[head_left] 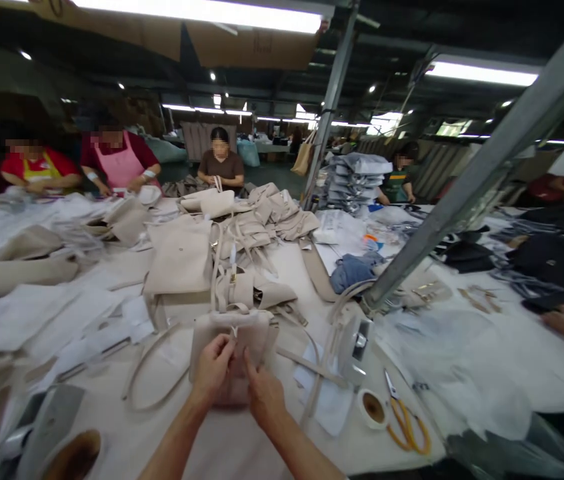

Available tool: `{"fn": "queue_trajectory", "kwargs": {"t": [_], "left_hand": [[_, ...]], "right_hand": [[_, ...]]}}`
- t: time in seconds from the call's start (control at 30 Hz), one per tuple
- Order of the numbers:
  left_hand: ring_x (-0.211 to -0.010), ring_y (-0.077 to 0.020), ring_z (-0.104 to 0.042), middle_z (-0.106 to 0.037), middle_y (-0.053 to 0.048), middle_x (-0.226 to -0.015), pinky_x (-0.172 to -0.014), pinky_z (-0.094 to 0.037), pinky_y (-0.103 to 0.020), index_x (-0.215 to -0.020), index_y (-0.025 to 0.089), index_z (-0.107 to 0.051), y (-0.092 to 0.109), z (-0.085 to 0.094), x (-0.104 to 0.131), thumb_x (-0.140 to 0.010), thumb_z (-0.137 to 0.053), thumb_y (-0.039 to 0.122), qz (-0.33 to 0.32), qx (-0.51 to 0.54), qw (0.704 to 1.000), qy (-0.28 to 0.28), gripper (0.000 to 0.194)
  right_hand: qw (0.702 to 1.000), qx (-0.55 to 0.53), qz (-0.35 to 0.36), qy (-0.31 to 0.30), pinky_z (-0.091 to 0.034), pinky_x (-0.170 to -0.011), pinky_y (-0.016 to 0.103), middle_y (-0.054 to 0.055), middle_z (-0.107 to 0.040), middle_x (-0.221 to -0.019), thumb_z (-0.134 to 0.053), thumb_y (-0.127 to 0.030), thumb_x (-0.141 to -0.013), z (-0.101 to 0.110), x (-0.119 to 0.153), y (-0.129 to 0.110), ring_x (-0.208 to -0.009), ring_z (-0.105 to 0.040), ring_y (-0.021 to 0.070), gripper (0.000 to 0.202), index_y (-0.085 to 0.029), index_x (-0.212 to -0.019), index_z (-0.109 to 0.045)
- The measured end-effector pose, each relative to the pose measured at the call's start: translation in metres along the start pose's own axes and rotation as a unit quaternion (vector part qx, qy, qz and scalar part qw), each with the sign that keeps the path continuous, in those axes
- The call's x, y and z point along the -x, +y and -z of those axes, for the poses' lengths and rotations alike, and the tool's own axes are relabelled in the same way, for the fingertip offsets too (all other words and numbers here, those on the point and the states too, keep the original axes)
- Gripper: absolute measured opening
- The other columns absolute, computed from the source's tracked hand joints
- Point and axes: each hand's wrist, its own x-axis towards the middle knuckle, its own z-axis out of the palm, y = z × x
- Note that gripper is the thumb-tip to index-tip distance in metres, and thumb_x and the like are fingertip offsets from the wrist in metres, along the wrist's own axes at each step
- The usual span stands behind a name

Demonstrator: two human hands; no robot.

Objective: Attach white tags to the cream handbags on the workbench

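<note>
A beige bag [257, 333] stands on the table in front of me, its strap looping out to the left. My left hand [215, 363] pinches at the middle of the bag's front, just below a small pale V-shaped detail near the top. What lies between those fingertips is too small to make out. My right hand [265, 393] rests against the same panel, index finger stretched upward and touching it, the other fingers curled. Behind this bag lie a larger beige bag [179, 257] and several more beige pieces with straps.
Scissors with orange handles [407, 427] and a tape roll [373, 408] lie at right. A slanted metal post [437, 220] rises from the table. Clear plastic bags [452, 373] cover the right side. A grey tape dispenser [47, 427] stands front left. Several co-workers sit across.
</note>
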Motion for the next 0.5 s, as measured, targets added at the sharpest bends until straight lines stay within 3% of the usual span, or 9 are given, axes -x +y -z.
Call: {"fn": "queue_trajectory", "kwargs": {"t": [0.1, 0.2, 0.27, 0.37, 0.43, 0.5], "left_hand": [[-0.049, -0.012, -0.044, -0.049, 0.005, -0.052, -0.049, -0.037, -0.023, -0.063, 0.019, -0.055, -0.004, 0.005, 0.002, -0.065, -0.063, 0.055, 0.031, 0.023, 0.999, -0.019, 0.037], [-0.055, -0.0113, -0.045, -0.05, 0.005, -0.056, -0.053, -0.037, -0.022, -0.067, 0.018, -0.058, -0.001, 0.006, 0.002, -0.064, -0.066, 0.057, 0.044, 0.034, 0.998, -0.008, 0.039], [-0.059, -0.012, -0.048, -0.054, 0.004, -0.062, -0.054, -0.038, -0.021, -0.072, 0.018, -0.062, 0.002, 0.005, 0.0, -0.063, -0.067, 0.058, 0.05, 0.041, 0.998, 0.001, 0.042], [-0.063, -0.0142, -0.052, -0.06, 0.001, -0.069, -0.055, -0.04, -0.023, -0.081, 0.017, -0.065, 0.005, 0.004, -0.006, -0.059, -0.069, 0.061, 0.077, 0.058, 0.995, 0.007, 0.049], [-0.063, -0.0148, -0.053, -0.062, 0.0, -0.072, -0.056, -0.041, -0.024, -0.081, 0.017, -0.066, 0.005, 0.003, -0.009, -0.056, -0.071, 0.063, 0.088, 0.065, 0.994, 0.009, 0.053], [-0.063, -0.0144, -0.053, -0.065, -0.002, -0.075, -0.057, -0.041, -0.024, -0.077, 0.017, -0.066, 0.004, 0.002, -0.01, -0.054, -0.072, 0.063, 0.081, 0.064, 0.995, 0.016, 0.052]], "right_hand": [[1.0, -0.004, 0.018, -0.02, -0.051, -0.065, 0.032, 0.012, -0.069, -0.091, -0.041, -0.002, -0.078, 0.009, -0.001, 0.003, -0.077, -0.067, 0.0249, 0.077, -0.025, -0.15, -0.024], [0.997, -0.035, 0.071, -0.025, -0.052, -0.068, 0.032, 0.011, -0.067, -0.098, -0.046, -0.005, -0.077, 0.005, 0.014, 0.023, -0.082, -0.066, 0.024, 0.076, -0.025, -0.148, -0.027], [0.992, -0.081, 0.096, 0.009, -0.052, -0.072, 0.031, 0.01, -0.066, -0.1, -0.048, -0.007, -0.078, -0.005, 0.033, 0.048, -0.086, -0.065, 0.0226, 0.067, -0.025, -0.142, -0.04], [0.984, -0.137, 0.072, 0.084, -0.052, -0.075, 0.028, 0.006, -0.067, -0.091, -0.042, -0.011, -0.085, -0.021, 0.067, 0.096, -0.084, -0.064, 0.0183, 0.038, -0.025, -0.113, -0.063], [0.983, -0.14, 0.026, 0.113, -0.052, -0.076, 0.028, 0.006, -0.066, -0.084, -0.038, -0.015, -0.089, -0.026, 0.09, 0.129, -0.081, -0.064, 0.0178, 0.032, -0.024, -0.098, -0.068], [0.982, -0.132, -0.024, 0.137, -0.052, -0.078, 0.032, 0.007, -0.066, -0.083, -0.035, -0.021, -0.092, -0.028, 0.11, 0.156, -0.081, -0.064, 0.0195, 0.033, -0.023, -0.096, -0.068]]}}
